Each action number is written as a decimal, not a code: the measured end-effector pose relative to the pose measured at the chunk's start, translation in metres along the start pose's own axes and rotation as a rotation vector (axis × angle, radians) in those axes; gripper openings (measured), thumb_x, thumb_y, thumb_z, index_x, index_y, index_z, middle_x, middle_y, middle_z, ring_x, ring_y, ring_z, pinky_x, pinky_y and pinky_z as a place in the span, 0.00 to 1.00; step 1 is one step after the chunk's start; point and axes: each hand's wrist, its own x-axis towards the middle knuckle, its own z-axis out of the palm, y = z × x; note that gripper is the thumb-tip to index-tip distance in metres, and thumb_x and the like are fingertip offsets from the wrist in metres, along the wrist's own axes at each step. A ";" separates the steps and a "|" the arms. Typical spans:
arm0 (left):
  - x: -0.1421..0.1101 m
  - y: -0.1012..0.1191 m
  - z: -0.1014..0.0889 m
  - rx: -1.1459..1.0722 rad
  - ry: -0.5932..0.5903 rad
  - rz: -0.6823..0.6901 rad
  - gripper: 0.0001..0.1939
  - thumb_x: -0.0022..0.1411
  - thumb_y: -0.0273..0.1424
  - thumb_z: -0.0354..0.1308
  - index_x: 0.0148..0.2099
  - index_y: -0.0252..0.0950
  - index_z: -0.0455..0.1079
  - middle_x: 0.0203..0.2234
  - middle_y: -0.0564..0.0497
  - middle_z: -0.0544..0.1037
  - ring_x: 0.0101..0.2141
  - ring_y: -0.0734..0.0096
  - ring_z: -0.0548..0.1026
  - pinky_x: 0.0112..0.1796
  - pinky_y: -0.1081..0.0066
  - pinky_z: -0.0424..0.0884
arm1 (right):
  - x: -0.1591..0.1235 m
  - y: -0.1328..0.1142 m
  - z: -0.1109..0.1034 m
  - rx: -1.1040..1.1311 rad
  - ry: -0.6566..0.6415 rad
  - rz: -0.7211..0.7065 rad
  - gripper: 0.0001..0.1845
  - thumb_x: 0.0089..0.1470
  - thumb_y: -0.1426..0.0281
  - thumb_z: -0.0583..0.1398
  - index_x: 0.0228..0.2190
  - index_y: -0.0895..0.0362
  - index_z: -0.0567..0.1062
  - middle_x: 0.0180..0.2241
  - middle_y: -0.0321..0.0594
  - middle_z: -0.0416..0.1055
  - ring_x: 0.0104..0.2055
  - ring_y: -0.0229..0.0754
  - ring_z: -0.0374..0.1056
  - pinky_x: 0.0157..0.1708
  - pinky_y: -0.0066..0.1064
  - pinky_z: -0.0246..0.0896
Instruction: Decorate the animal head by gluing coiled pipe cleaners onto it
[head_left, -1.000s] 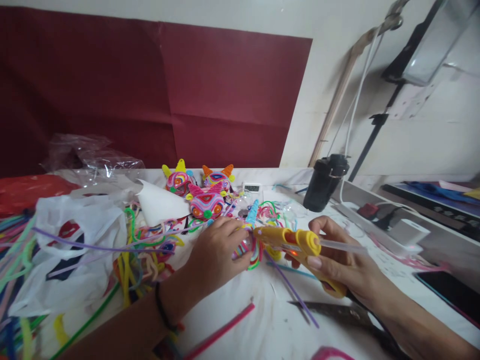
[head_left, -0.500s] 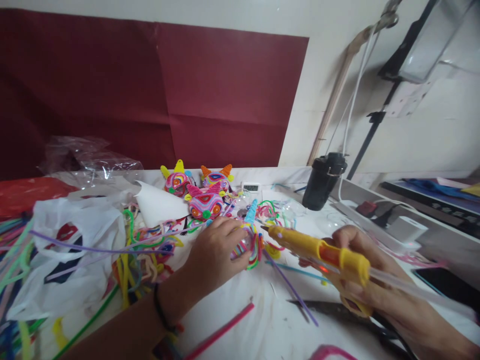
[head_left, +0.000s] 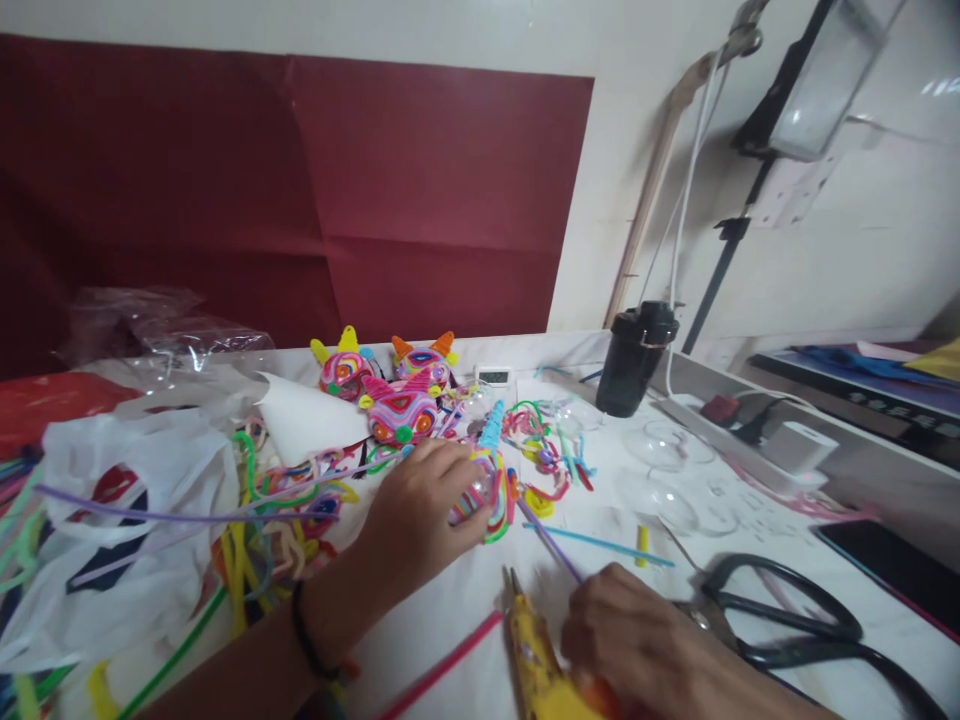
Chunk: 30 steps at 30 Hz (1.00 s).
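Observation:
My left hand (head_left: 420, 500) is wrapped round the side of a craft piece (head_left: 496, 495), a rounded clear form lined with striped pipe cleaners and a blue twisted horn. Part of it is hidden by my fingers. A purple pipe cleaner (head_left: 551, 540) runs from beside this piece to my right hand (head_left: 630, 630), whose curled fingers close on its near end; the fingertips are partly hidden. Just left of that hand, the yellow glue gun (head_left: 536, 655) lies on the table, nozzle pointing away from me.
Three decorated pipe-cleaner heads (head_left: 405, 410) sit behind. Black-handled scissors (head_left: 787, 610) and a phone (head_left: 892, 570) lie to the right, near clear plastic domes (head_left: 667, 500). A black bottle (head_left: 636, 360) stands at the back. Plastic bags (head_left: 150, 530) and loose pipe cleaners crowd the left.
My right hand has let go of the glue gun, which now lies on the table, and has moved left onto the purple pipe cleaner. My left hand keeps its hold.

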 end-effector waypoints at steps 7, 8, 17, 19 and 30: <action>-0.002 0.000 0.001 0.012 -0.046 -0.033 0.08 0.57 0.26 0.60 0.41 0.36 0.71 0.39 0.47 0.78 0.43 0.58 0.74 0.47 0.58 0.72 | 0.035 0.027 0.011 -0.237 0.284 0.055 0.16 0.63 0.73 0.52 0.51 0.60 0.71 0.43 0.51 0.73 0.44 0.50 0.70 0.44 0.42 0.69; -0.002 0.000 0.001 0.008 -0.051 -0.036 0.07 0.57 0.26 0.60 0.40 0.36 0.71 0.39 0.47 0.78 0.43 0.58 0.74 0.47 0.58 0.72 | 0.040 0.031 0.014 -0.254 0.302 0.050 0.17 0.63 0.74 0.52 0.51 0.61 0.70 0.44 0.52 0.72 0.45 0.50 0.70 0.44 0.43 0.69; -0.002 0.001 0.002 0.000 -0.050 -0.036 0.06 0.57 0.25 0.59 0.39 0.35 0.70 0.40 0.47 0.78 0.43 0.59 0.73 0.47 0.59 0.71 | 0.052 0.043 0.025 -0.386 0.356 -0.043 0.19 0.65 0.75 0.51 0.56 0.62 0.63 0.40 0.49 0.69 0.40 0.49 0.64 0.39 0.43 0.62; -0.003 0.001 0.002 0.000 -0.052 -0.037 0.07 0.57 0.25 0.59 0.40 0.36 0.70 0.40 0.48 0.77 0.44 0.59 0.73 0.48 0.60 0.71 | 0.052 0.043 0.025 -0.433 0.364 -0.070 0.19 0.65 0.75 0.50 0.56 0.65 0.63 0.39 0.49 0.69 0.38 0.48 0.62 0.38 0.43 0.60; -0.003 0.001 0.002 -0.006 -0.056 -0.048 0.06 0.58 0.25 0.59 0.40 0.36 0.70 0.40 0.48 0.77 0.44 0.60 0.73 0.48 0.59 0.71 | 0.053 0.043 0.026 -0.501 0.332 -0.077 0.18 0.66 0.75 0.50 0.54 0.70 0.66 0.36 0.48 0.69 0.37 0.47 0.59 0.39 0.42 0.53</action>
